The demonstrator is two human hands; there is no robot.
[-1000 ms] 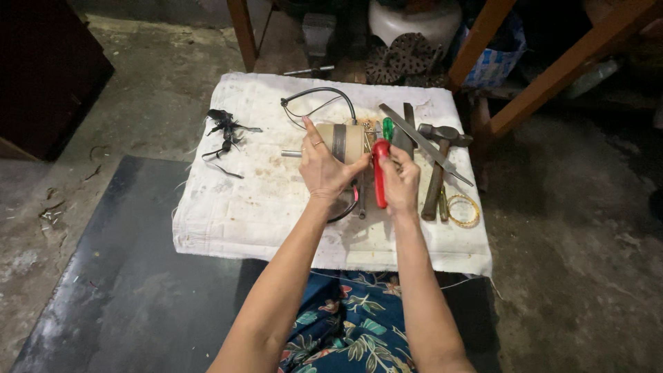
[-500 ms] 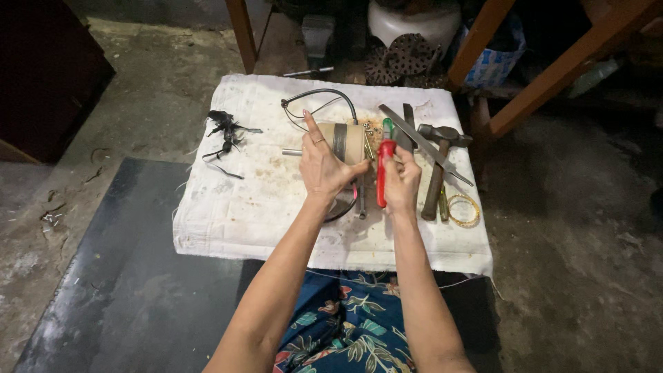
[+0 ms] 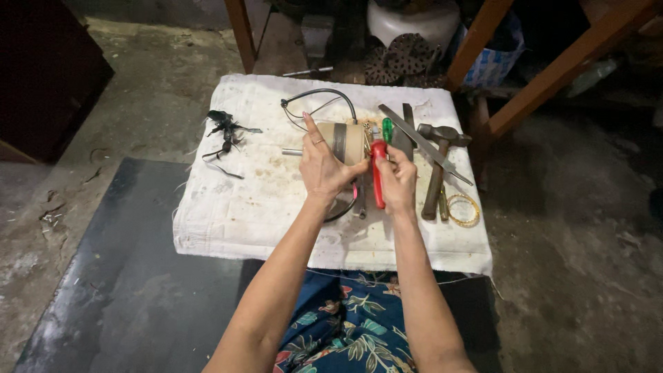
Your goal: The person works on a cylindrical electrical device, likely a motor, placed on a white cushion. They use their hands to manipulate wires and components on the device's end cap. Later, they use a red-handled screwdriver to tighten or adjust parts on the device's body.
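Note:
My left hand grips a cylindrical beige motor-like part with a short metal shaft sticking out to its left and black wires looping off behind it. My right hand is closed around a red-handled tool, held upright against the right end of the beige part. Both hands hover over a dirty white cloth spread on a low surface. A green-handled screwdriver lies just behind the red tool.
On the cloth to the right lie a hammer, a flat metal file and a gold bangle. A tangle of black wire scraps sits at the left. Wooden legs and clutter stand behind; a dark mat covers the floor.
The beige part has been lifted a little and turned in my left hand. My right hand has brought the red-handled tool closer to its end.

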